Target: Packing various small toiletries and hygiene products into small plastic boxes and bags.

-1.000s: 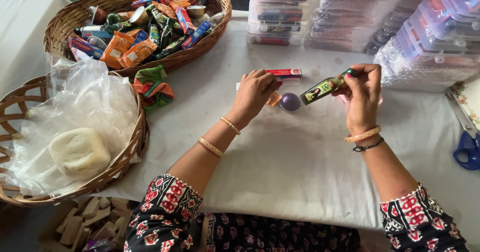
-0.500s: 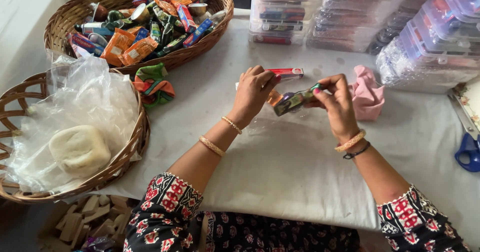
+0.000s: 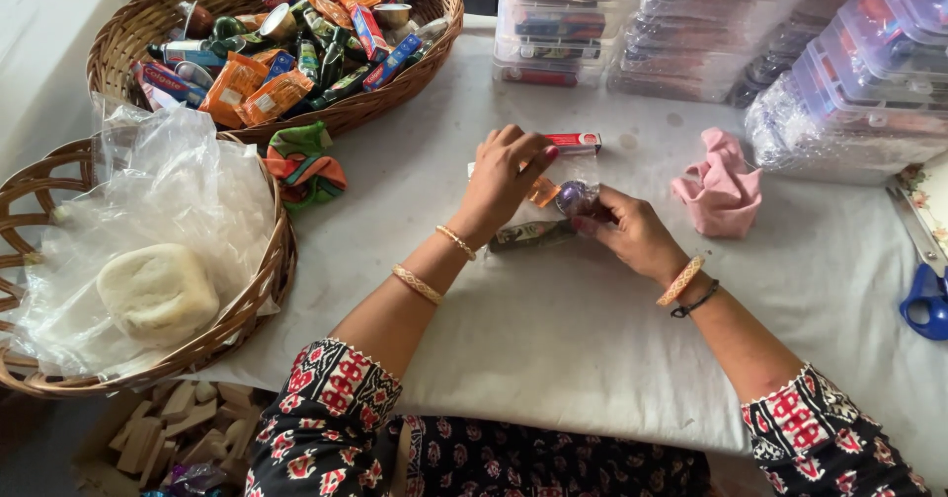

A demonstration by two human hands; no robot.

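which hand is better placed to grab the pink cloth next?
Right, probably. The right hand lies nearer the pink cloth, which sits on its side of the table. The left hand is further away, fingers on a small orange packet.

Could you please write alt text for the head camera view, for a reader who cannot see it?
Over a white table, the left hand and right hand hold a clear bag with small wrapped items, a purple ball among them. A wicker basket of packets sits far left, a pink cloth and blue scissors to the right.
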